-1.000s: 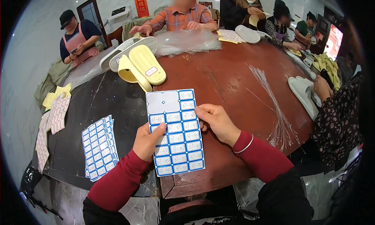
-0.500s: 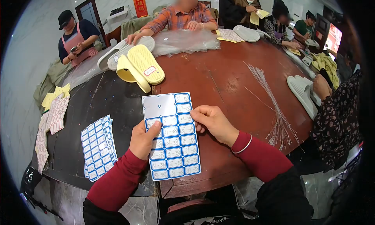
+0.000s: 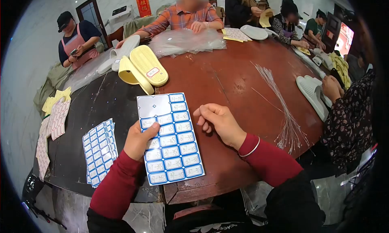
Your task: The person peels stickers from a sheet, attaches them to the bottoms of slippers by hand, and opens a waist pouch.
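Note:
My left hand (image 3: 142, 139) grips the left edge of a label sheet (image 3: 175, 151), thumb on top. The sheet has blue-framed labels with handwritten "37-38" and a bare white patch at its upper left. Just right of the sheet, not touching it, my right hand (image 3: 221, 123) has its fingers curled together; anything between thumb and fingertip is too small to make out. A stack of similar label sheets (image 3: 100, 153) lies left of my left hand. Beyond the held sheet is a pair of yellow slippers (image 3: 149, 66).
Clear plastic bags (image 3: 186, 42) lie before a person in a plaid shirt. Thin white ties (image 3: 279, 107) and white slippers (image 3: 311, 96) are at the right of the table (image 3: 194, 77). More sheets (image 3: 60, 115) lie far left. Several people are around the table.
My right hand has come off the sheet's right edge. My left hand has shifted the sheet slightly left. The plaid-shirted person's arm and the pale slippers near it have moved.

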Demonstrator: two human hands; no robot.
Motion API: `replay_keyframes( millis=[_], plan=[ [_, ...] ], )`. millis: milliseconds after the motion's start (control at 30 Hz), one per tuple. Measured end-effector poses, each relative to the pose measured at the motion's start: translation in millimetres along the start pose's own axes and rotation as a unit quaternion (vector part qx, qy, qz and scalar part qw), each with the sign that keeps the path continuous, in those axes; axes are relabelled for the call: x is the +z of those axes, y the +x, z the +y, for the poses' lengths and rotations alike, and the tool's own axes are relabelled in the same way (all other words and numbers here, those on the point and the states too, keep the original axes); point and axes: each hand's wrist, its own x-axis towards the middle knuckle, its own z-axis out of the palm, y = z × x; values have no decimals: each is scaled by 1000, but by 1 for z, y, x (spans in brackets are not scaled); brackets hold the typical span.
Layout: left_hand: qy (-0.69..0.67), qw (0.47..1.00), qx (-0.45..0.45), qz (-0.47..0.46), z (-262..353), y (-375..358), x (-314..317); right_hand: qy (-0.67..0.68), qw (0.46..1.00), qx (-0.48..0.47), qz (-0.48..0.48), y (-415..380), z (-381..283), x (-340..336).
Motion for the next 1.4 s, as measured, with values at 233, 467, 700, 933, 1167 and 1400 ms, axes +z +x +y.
replay_keyframes(
  millis=[233,467,700,933,1167,1400],
  plan=[
    [53,996,-41,55,-6,11,4,65,994,-37,84,-6,-2,-35],
    [85,993,-25,84,-9,13,-14,60,993,-45,96,0,-1,-23],
    [106,990,-26,89,-5,12,-17,79,991,-45,98,3,0,-25],
    [109,990,-19,83,-8,14,-10,76,990,-55,109,4,-2,-38],
    [101,992,12,73,-10,17,-19,68,987,-76,126,9,-3,-40],
    [152,984,43,88,-20,21,-27,73,982,-119,131,20,10,-52]
  ],
)
